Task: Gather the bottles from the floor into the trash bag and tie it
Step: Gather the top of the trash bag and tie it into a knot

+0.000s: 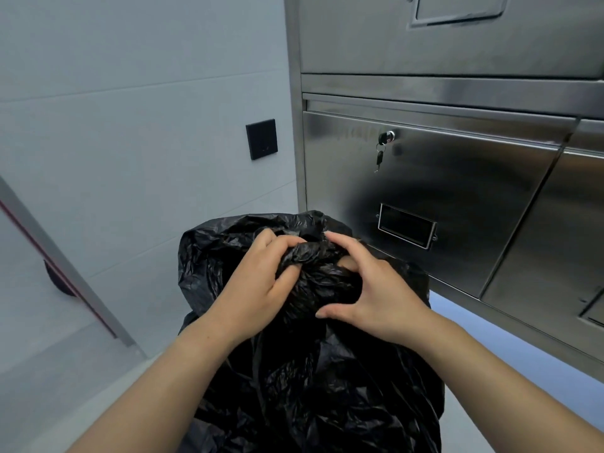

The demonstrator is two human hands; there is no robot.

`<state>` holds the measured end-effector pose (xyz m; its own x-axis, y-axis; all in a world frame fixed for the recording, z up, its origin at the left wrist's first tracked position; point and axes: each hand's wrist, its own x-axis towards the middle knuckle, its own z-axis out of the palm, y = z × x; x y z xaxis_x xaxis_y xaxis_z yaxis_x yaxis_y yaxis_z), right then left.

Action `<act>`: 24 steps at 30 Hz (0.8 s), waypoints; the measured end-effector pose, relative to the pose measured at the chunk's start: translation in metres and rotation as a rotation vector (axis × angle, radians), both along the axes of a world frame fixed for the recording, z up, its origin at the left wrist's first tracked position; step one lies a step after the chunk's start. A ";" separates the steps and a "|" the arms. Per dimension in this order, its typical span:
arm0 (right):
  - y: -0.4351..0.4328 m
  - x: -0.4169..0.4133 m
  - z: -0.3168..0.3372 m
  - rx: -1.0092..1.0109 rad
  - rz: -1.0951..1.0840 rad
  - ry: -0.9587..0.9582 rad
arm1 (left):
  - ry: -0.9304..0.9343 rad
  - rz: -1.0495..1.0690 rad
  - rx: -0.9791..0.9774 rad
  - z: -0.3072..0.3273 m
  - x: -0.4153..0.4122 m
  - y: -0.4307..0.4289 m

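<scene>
A bulging black trash bag point(310, 371) fills the lower middle of the head view. Its top is bunched into a twisted neck between my hands. My left hand point(258, 286) grips the twisted plastic from the left, fingers curled over it. My right hand point(369, 289) holds the neck from the right, thumb below and fingers wrapped over the top. No bottles are visible; whatever is inside the bag is hidden by the plastic.
A stainless steel cabinet point(457, 197) with a key in its lock point(382, 143) stands close behind the bag on the right. A pale tiled wall with a black switch plate point(261, 139) is on the left. A door frame edge point(58, 266) runs at far left.
</scene>
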<state>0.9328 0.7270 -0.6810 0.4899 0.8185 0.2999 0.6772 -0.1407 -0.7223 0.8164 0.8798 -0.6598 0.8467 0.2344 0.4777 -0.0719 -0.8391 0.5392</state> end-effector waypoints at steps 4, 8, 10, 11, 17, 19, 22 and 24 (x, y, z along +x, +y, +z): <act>0.008 0.002 0.006 0.195 -0.040 -0.140 | 0.005 0.004 0.000 0.005 -0.007 0.005; 0.008 -0.001 0.011 0.280 -0.052 -0.189 | -0.002 0.004 0.008 0.004 -0.011 0.006; 0.008 -0.002 0.011 0.226 -0.025 -0.186 | -0.003 0.013 -0.008 0.003 -0.012 0.007; 0.007 -0.002 0.011 0.192 -0.012 -0.184 | 0.000 0.013 -0.016 0.003 -0.012 0.008; 0.006 -0.005 0.013 0.056 0.065 -0.195 | 0.028 0.006 -0.046 -0.002 -0.010 0.010; 0.005 -0.006 0.012 0.062 0.053 -0.228 | 0.043 0.008 -0.061 -0.005 -0.009 0.013; 0.006 -0.004 0.006 0.056 0.002 -0.346 | 0.063 -0.010 -0.058 -0.010 -0.008 0.014; 0.008 -0.001 0.002 0.083 -0.043 -0.373 | 0.061 -0.014 -0.041 -0.013 -0.007 0.013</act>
